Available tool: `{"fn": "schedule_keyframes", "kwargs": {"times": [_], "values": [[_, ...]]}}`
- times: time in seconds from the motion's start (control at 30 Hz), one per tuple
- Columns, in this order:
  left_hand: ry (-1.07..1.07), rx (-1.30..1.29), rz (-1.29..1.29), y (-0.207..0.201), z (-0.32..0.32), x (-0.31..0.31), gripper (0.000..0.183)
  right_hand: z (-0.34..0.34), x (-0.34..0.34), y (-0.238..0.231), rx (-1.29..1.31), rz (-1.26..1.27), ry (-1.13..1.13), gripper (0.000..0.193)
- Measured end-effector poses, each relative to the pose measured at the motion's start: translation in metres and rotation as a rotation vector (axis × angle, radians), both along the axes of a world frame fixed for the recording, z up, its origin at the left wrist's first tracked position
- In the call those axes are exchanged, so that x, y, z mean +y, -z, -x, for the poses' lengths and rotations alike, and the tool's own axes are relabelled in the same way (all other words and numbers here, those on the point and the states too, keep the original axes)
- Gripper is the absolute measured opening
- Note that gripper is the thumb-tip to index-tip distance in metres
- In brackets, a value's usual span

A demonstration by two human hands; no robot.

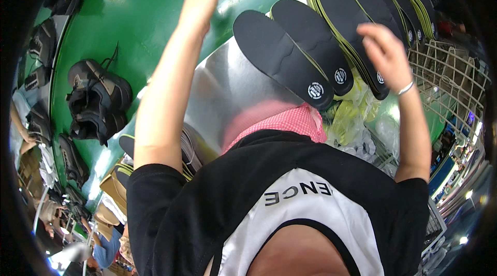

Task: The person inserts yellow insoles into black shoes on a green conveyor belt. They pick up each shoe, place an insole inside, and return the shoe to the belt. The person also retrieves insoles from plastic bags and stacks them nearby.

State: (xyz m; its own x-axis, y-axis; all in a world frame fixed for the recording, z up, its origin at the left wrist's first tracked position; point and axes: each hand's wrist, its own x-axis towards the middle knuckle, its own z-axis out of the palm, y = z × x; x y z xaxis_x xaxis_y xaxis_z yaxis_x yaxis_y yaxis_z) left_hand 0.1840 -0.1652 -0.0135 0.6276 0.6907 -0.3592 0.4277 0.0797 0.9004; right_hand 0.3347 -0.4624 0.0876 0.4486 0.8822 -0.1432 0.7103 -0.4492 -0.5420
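Observation:
My left hand (201,6) is raised over the green work surface, left of the insoles, its thumb and fingers apart with nothing visible in them. On the other side, my right hand (384,51) hovers at or just above a stack of black insoles (341,22) with yellow-green edges. Its fingers are stretched out and a little blurred; whether they touch the stack I cannot tell. Two more black insoles, a front one (279,56) and one behind it (310,38), lie overlapping at the near left of the row. Further stacks (409,1) continue to the far right.
A shiny metal plate (207,100) lies before me on the green table (150,22). Black shoes (98,95) stand at the left, with more shoes beyond a rail. At the right are a wire basket (450,74) and clear plastic wrapping (347,120). More insoles (194,154) sit beside my left arm.

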Motion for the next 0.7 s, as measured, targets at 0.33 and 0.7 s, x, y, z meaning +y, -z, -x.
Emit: {"fn": "schedule_keyframes", "kwargs": {"times": [0.33,0.7], "values": [[0.095,0.064,-0.062,0.073,0.054,-0.072,0.049,0.144,-0.021,0.068,-0.187,0.225,0.079,0.083],[0.197,0.208,-0.164,0.057,0.051,-0.080,0.045,0.156,-0.037,0.074,-0.193,0.252,0.155,0.083]]}}
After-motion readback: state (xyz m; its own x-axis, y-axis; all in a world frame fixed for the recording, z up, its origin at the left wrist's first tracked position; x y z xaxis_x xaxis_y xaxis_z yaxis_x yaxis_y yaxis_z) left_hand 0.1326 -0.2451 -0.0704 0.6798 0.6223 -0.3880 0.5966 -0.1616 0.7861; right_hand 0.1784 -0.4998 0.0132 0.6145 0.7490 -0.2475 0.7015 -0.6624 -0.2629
